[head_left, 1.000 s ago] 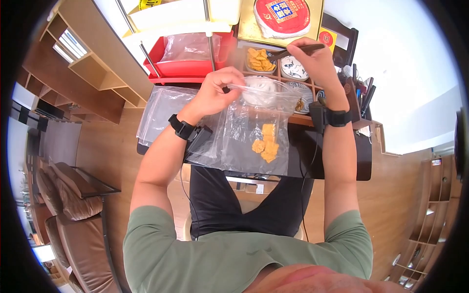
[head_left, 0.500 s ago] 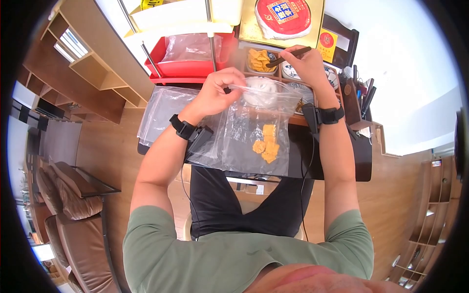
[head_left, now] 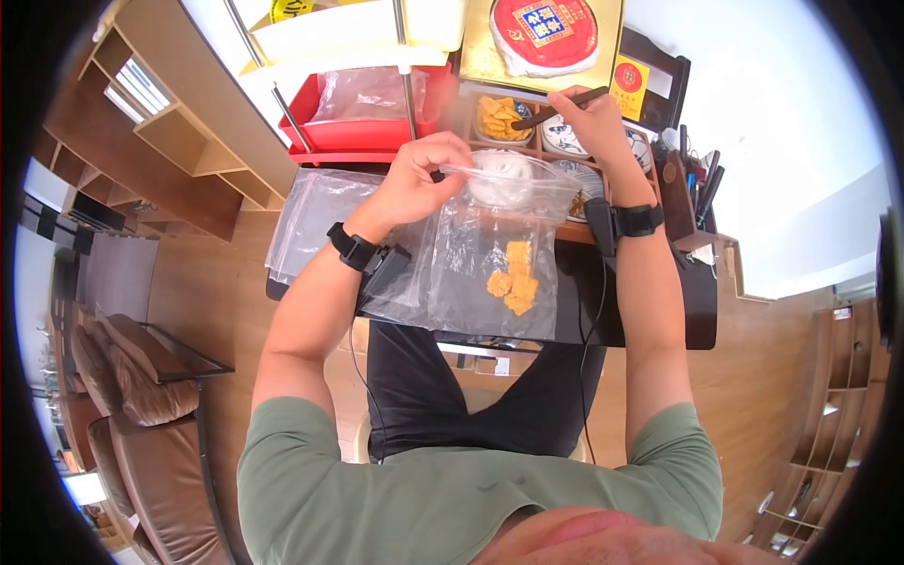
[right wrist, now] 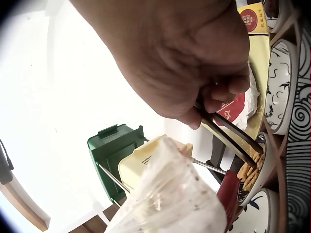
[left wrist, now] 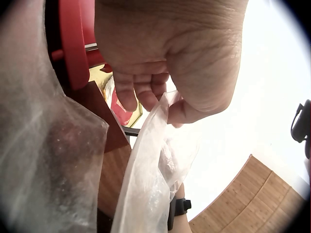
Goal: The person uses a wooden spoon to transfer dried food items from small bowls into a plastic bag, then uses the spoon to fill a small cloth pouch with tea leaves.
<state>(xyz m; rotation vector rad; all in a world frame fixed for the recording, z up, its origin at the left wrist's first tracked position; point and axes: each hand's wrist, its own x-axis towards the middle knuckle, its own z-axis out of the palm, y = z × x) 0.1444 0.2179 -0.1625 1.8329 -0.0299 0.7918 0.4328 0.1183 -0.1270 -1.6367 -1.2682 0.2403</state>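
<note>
Between thumb and fingers, the left hand (head_left: pixel 428 174) pinches the top edge of a clear zip bag (head_left: pixel 471 273); the left wrist view also has this hand (left wrist: pixel 170 63) on the bag's rim (left wrist: pixel 148 145). Several orange-yellow snack pieces (head_left: pixel 518 282) lie low in the bag. The right hand (head_left: pixel 595 122) grips dark tongs (head_left: pixel 556 111), whose tips are at the yellow chips (head_left: pixel 501 118) in a patterned bowl. Seen from the right wrist, the hand (right wrist: pixel 189 63) holds the two tong arms (right wrist: pixel 233 133) with their ends on the chips (right wrist: pixel 250 174).
Patterned bowls (head_left: pixel 565 134) stand in a wooden divided box right of the chips. Behind are a red tray (head_left: pixel 353 137) and a gold box (head_left: pixel 478 64) with a red round package (head_left: pixel 546 33). Flat clear bags (head_left: pixel 315 212) lie left; a pen holder (head_left: pixel 683 202) stands right.
The right hand has moved slightly left and down, bringing the tongs' tips from the bowl's right edge onto the chips. The left hand and the bag look nearly unchanged.
</note>
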